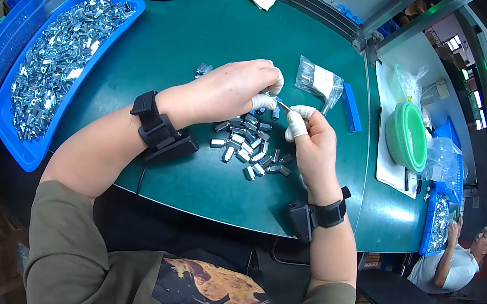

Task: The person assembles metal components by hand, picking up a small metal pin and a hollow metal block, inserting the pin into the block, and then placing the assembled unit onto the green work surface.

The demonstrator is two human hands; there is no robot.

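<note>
My left hand (227,90), with white finger cots on its fingertips, is closed in a pinch on a small shiny metal piece (278,99). My right hand (317,142), also in white finger cots, pinches a thin metal piece (286,107) whose tip meets the one at my left fingers. The fingers cover most of both, so their exact kind does not show. Below my hands, several short silver metal sleeves (245,147) lie loose on the green table (189,185). A few more sleeves (203,69) sit beyond my left hand.
A blue tray (44,152) heaped with metal parts stands at the left. Beyond my right hand lie a clear plastic bag (315,78) and a blue bar (352,108). Green bowls (408,138) stand at the right. A person (455,262) sits at the far right beside another blue tray (427,231).
</note>
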